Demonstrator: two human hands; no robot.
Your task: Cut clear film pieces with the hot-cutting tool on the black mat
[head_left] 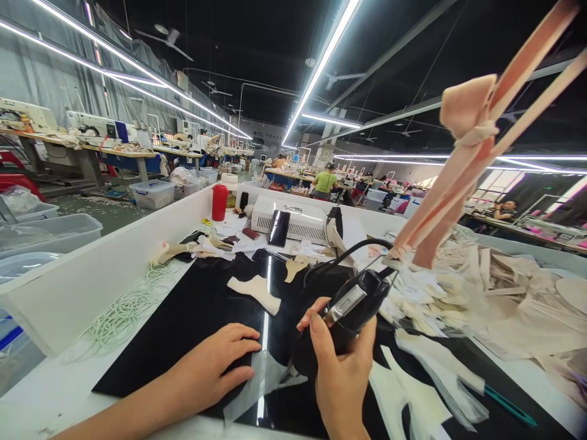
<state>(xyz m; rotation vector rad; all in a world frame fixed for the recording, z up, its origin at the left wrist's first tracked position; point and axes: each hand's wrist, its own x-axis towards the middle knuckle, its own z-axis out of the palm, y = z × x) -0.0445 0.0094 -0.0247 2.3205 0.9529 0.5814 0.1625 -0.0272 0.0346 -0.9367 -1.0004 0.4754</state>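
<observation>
R hand [342,360], low in view, wraps a black tool [346,302], prob. an elec. cutter, thumb on one side, fingers round the other. L hand [220,360] is palm down over the black board [183,324], fingers slightly spread, gripping nothing, w/ its thumb over the edge of a thin pale sheet [250,397]. To do this step well, sheet should be pressed flat & taut, L fingertips well back from the tool's low end, since any blade is out of sight. Best guide the tool slowly, base level on the board, letting the strap [472,140] take some weight & the cord [358,244] trail free. Worth clearing the cream piece [257,292] beyond if it's in the way. Position: sheet lies on the board btwn the hands, partly under L thumb, R end by the tool's foot; can't tell if tool & sheet touch. White pieces [413,391] lie just R of R hand, & a green tool [509,404] is farther R
</observation>
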